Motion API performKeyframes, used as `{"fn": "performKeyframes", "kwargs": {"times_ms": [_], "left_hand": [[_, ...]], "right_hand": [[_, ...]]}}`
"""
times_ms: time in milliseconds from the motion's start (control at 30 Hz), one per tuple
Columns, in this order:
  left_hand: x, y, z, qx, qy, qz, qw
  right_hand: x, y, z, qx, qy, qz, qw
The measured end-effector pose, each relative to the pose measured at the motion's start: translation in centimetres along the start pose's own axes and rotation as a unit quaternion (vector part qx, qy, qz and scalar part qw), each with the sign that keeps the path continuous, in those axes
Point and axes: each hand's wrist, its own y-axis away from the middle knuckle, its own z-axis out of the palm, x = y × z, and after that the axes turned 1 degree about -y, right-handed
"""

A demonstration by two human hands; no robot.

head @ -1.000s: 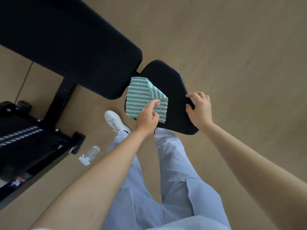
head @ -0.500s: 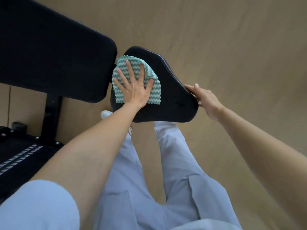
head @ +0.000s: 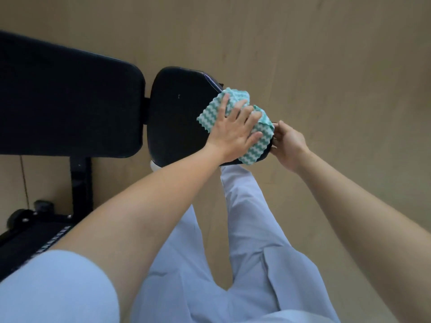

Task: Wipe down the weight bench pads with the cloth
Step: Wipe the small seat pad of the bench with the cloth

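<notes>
The weight bench has two black pads: a long back pad [head: 70, 108] at the left and a smaller seat pad [head: 177, 113] in the middle. A teal and white zigzag cloth [head: 254, 145] lies bunched on the seat pad's right end. My left hand [head: 235, 129] presses flat on the cloth with fingers spread. My right hand [head: 288, 145] grips the seat pad's right edge, fingers curled around it, touching the cloth's corner.
The bench's black metal frame [head: 80, 185] runs down to a base with wheels [head: 43, 206] at the lower left. A white shoe [head: 155, 165] peeks out under the seat pad. My light blue trousers [head: 247, 252] fill the bottom. Tan floor [head: 326, 54] surrounds the bench.
My left hand has slid the cloth from the seat pad's left part to its right end, bunching it. My right hand stays on the pad's right edge.
</notes>
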Motion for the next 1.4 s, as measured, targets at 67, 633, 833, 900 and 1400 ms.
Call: {"fn": "performKeyframes", "kwargs": {"times_ms": [67,633,833,900,1400], "left_hand": [[-1.9,-0.4,-0.3,-0.002,-0.017,0.084,0.996],[-16.7,-1.8,-2.7,-0.005,0.099,-0.274,0.957],[-15.4,-2.9,-3.1,0.005,0.093,-0.311,0.946],[-12.3,-2.9,-2.2,0.032,0.068,-0.285,0.955],[7.9,-1.3,2.4,0.098,0.002,-0.061,0.993]], "right_hand": [[0.1,0.2,0.5,0.012,0.026,-0.009,1.0],[0.3,0.0,4.0,0.092,0.172,-0.099,0.976],[-0.3,0.3,3.7,0.086,0.144,-0.017,0.986],[-0.4,0.0,3.1,0.066,0.122,-0.012,0.99],[-0.4,-0.8,-2.0,0.103,0.109,-0.202,0.968]]}}
